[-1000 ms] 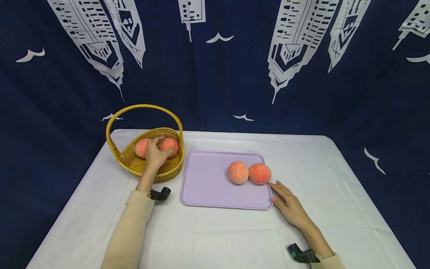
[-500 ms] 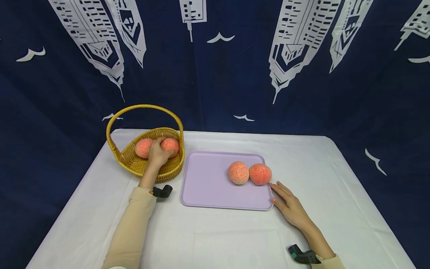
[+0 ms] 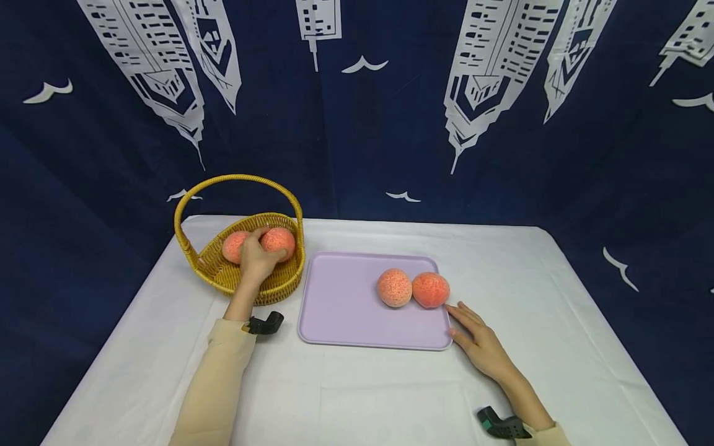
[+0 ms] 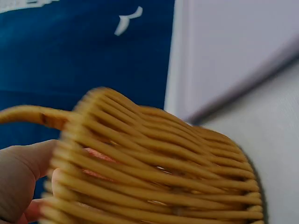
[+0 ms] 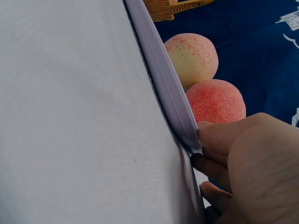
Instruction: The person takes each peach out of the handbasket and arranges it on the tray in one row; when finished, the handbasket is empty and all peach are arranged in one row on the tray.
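Note:
My left hand [image 3: 256, 257] reaches into the yellow wicker basket [image 3: 286, 288] and grips the right-hand peach [image 3: 280, 240] between thumb and fingers. A second peach [image 3: 232, 246] lies to the left of that hand, inside the basket. In the left wrist view the woven basket wall [image 4: 159, 163] hides most of the fruit and fingers. On the lilac tray [image 3: 346, 303] sit a paler peach [image 3: 394, 287] and a redder peach [image 3: 431, 289], side by side. My right hand [image 3: 483, 347] rests with extended fingers at the tray's right edge; its thumb [image 5: 212, 135] touches the rim near the corner.
A white cloth [image 3: 362, 396] covers the table. The basket's tall arched handle [image 3: 240, 178] rises above its opening. Behind the table hangs a dark blue curtain [image 3: 379, 136] with white building prints. Each wrist wears a black camera [image 3: 266, 323].
The left hand stays in the basket at the right-hand peach, its fingers settling round it with only slight movement. The right hand, tray and other peaches keep their places.

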The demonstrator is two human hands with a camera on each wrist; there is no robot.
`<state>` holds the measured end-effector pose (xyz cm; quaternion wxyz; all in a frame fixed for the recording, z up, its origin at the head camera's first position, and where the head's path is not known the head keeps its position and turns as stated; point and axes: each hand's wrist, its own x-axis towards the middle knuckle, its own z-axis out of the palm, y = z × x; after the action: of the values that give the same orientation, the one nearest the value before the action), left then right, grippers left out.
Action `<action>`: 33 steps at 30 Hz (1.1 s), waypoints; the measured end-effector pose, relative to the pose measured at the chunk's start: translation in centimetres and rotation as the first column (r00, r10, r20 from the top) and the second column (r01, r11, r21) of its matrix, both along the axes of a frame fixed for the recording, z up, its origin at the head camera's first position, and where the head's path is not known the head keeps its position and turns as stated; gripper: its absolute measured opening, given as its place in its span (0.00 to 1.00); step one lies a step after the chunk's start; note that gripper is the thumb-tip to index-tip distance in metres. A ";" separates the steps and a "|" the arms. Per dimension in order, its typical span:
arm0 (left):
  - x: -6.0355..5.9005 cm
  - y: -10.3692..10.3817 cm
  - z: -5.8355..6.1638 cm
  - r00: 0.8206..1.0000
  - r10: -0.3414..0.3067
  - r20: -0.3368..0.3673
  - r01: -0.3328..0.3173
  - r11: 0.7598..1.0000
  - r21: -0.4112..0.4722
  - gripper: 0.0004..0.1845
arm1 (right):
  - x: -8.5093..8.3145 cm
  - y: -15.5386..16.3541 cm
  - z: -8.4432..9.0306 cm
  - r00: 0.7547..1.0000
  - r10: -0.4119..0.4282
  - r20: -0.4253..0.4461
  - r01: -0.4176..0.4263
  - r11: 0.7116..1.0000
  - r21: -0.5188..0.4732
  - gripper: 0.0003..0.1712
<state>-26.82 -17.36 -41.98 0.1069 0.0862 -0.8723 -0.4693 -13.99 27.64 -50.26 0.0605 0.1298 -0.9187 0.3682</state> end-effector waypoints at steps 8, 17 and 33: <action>3.3 1.5 2.5 0.987 -0.041 -0.156 0.050 0.997 0.053 0.36 | 0.2 -0.1 0.3 1.000 -0.001 -0.028 0.001 1.000 0.003 0.27; 5.4 5.3 3.2 0.959 -0.109 -0.262 0.111 0.994 -0.007 0.34 | 0.2 0.1 0.2 1.000 0.000 -0.019 0.000 1.000 0.005 0.27; 5.4 11.7 -1.8 0.942 -0.239 -0.235 0.235 0.971 -0.048 0.32 | 0.1 0.1 0.1 1.000 0.004 -0.009 -0.004 1.000 0.002 0.28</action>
<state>-21.42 -5.68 -43.81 0.1546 -0.0774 -0.8617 -0.4770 -13.87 27.73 -50.17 0.0636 0.1334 -0.9184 0.3669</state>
